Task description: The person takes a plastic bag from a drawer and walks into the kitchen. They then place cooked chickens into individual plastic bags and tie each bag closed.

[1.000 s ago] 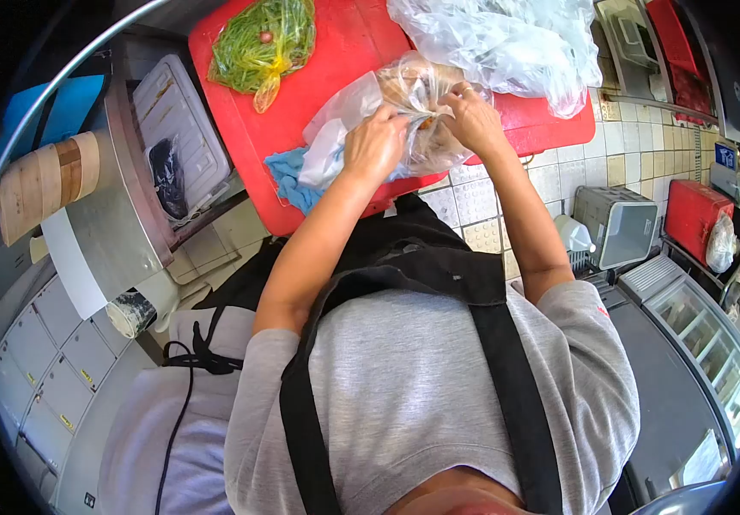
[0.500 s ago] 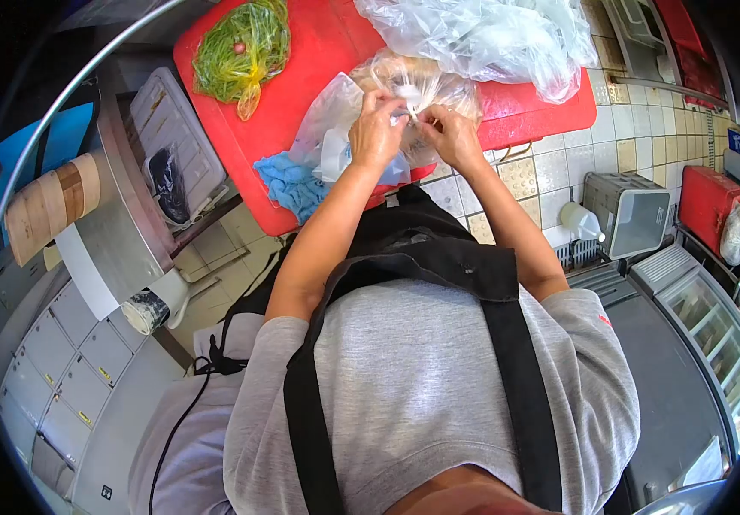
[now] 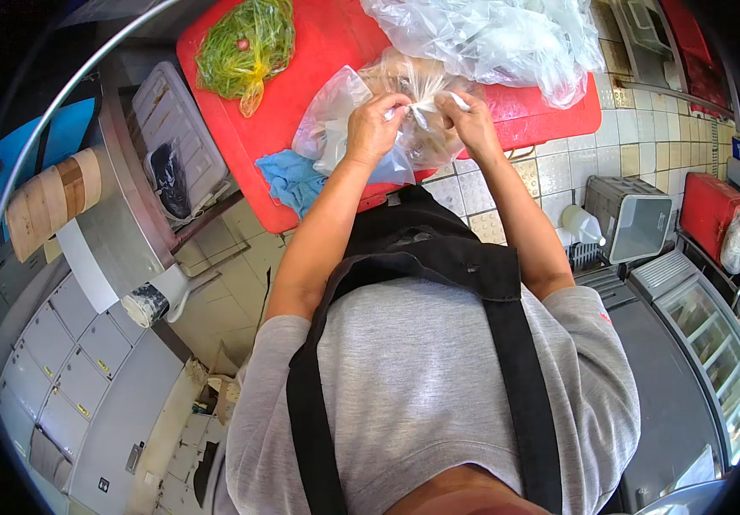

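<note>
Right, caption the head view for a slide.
Left hand and right hand pinch clear plastic bag on red table.

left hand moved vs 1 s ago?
Yes, slightly: the left hand, gripping the clear bag, sits farther from the blue cloth, deeper over the red board.

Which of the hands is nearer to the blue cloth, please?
Left. The left hand sits close beside the cloth; the right hand is farther off, on the other side of the bag.
</note>
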Tool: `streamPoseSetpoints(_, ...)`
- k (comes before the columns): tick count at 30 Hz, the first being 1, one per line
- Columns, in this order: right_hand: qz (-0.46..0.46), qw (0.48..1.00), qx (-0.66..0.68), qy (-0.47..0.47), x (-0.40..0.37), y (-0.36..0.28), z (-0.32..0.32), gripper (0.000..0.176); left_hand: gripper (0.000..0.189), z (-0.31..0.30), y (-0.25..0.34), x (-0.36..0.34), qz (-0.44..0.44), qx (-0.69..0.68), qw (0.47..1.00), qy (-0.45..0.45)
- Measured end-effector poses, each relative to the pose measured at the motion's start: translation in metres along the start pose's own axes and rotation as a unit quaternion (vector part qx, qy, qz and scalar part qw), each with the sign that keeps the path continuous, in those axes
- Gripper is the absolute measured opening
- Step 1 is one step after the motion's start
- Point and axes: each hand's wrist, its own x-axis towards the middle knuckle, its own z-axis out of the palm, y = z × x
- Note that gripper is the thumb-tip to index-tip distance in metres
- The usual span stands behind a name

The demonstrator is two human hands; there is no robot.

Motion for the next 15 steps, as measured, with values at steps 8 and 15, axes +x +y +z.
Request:
streamPoseSetpoints(8,-0.051,0.992,-0.113,-0.025,-0.003,-0.018,0.004,0.025,0.013,-0.006,0.001,0.003,0.017,0.031,0.999,-0.012)
streamPoseSetpoints(15,-0.177,0.935,-0.307,0.032,0.004,-0.031,0.005,0.020,0.014,-0.003,0.002,0.005,0.029,0.029,0.999,-0.017)
